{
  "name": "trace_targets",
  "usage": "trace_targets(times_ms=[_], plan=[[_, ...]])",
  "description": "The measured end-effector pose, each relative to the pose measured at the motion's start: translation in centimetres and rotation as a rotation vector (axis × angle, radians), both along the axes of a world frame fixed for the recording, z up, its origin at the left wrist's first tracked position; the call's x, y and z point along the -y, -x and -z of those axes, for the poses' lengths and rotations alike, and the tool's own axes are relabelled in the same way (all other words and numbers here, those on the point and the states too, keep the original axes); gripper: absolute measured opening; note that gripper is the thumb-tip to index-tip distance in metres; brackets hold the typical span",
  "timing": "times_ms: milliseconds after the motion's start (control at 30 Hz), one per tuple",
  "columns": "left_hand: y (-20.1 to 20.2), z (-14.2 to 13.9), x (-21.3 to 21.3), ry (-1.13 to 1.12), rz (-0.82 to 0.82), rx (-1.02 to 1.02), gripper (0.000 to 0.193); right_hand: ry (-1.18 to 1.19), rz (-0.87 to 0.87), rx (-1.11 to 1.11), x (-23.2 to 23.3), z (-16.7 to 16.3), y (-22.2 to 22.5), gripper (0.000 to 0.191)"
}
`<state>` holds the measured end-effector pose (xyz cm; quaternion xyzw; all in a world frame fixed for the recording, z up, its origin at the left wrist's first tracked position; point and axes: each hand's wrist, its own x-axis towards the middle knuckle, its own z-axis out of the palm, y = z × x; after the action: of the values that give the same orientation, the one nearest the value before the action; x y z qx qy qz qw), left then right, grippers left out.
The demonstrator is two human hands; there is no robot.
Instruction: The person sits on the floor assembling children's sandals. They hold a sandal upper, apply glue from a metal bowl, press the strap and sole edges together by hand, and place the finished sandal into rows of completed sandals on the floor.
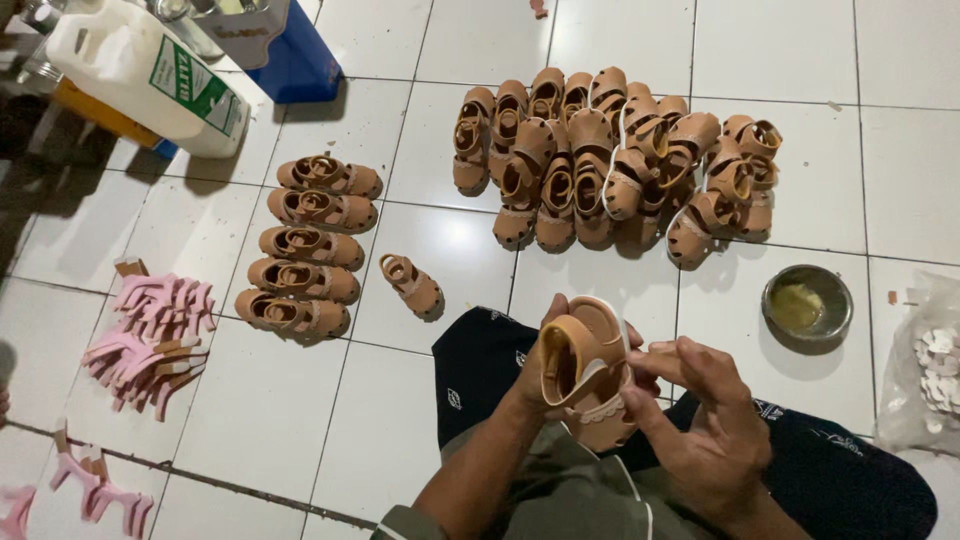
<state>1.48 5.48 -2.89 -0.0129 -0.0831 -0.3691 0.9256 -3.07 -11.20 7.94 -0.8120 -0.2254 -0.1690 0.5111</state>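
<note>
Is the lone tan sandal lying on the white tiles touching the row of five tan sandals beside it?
Apart. The head view shows bare white tile between the lone tan sandal and the row of five tan sandals.

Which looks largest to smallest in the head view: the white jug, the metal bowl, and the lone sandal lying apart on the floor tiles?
1. White jug, clearly the largest.
2. Metal bowl.
3. Lone sandal.
The bowl and the sandal look close in size, so their order is unsure.

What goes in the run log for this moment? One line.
left hand: holds tan sandal | right hand: pinches its strap | metal bowl: on floor
</note>
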Motion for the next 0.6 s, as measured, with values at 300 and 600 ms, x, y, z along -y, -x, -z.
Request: trace_targets(times_ms=[300,600], plan=[[0.3,-1.8,1.8,-0.543,-0.363,-0.084,0.066,-0.181,-0.041,-0.602,0.0,0.2,-1.4,0.1],[2.9,-8.3,1.8,-1.541,-0.959,0.519,0.029,0.182,0.347,-0.068,3.1,3.1,-1.3,0.088]])
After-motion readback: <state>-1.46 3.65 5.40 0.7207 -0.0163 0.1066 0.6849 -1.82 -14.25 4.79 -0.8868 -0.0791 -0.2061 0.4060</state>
